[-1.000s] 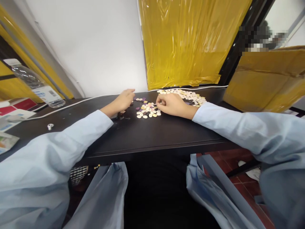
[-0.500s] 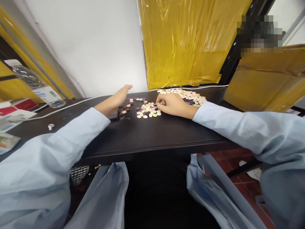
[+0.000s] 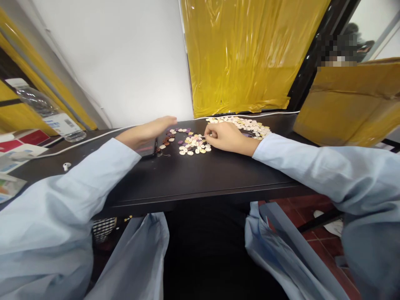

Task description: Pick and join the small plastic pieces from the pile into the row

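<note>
Precision favours light contact: the right hand (image 3: 227, 137) curls beside oval pieces (image 3: 190, 153), any pinch indiscernible; the left hand (image 3: 150, 128) extends straight-fingered

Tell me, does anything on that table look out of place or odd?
A lone white earbud lies on the black table, with no mate or case in sight. The plastic bottle looks tilted, though that may be lens distortion. The small pale pieces lie loose; nothing looks plainly broken.

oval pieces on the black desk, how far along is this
Partway, seemingly: brown and purple pieces lie in a curve. The right hand pinches by the central cluster, grip unclear; the left hand is open. That cluster, pale with purple, seems left.
</note>
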`<action>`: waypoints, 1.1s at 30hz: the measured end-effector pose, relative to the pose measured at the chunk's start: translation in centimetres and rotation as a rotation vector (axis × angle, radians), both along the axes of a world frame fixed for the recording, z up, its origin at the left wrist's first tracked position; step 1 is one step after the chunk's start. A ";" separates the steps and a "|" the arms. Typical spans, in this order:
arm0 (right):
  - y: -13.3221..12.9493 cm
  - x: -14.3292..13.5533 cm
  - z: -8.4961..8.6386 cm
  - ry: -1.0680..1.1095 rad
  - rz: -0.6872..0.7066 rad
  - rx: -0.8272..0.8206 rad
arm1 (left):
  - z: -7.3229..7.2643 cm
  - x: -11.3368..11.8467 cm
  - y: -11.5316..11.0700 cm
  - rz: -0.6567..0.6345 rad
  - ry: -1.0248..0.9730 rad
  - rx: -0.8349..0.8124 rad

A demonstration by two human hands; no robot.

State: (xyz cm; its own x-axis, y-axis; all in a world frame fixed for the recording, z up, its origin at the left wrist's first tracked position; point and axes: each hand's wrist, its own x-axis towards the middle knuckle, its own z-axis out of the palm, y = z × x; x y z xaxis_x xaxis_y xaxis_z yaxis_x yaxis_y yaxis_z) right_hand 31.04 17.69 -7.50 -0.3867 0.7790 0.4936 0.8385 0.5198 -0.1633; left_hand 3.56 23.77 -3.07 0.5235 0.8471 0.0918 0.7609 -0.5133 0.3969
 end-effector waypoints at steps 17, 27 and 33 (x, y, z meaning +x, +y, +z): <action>0.3 0.2 -0.3 0.016 0.022 0.014 | 3.1 -1.3 -1.4 -0.053 0.357 -0.216; 0.1 0.1 0.0 0.019 0.028 -0.004 | 2.3 -0.3 -1.5 -0.012 0.174 -0.060; 0.2 0.2 -0.2 0.018 0.023 0.009 | 2.4 -1.2 -1.0 -0.034 0.235 -0.114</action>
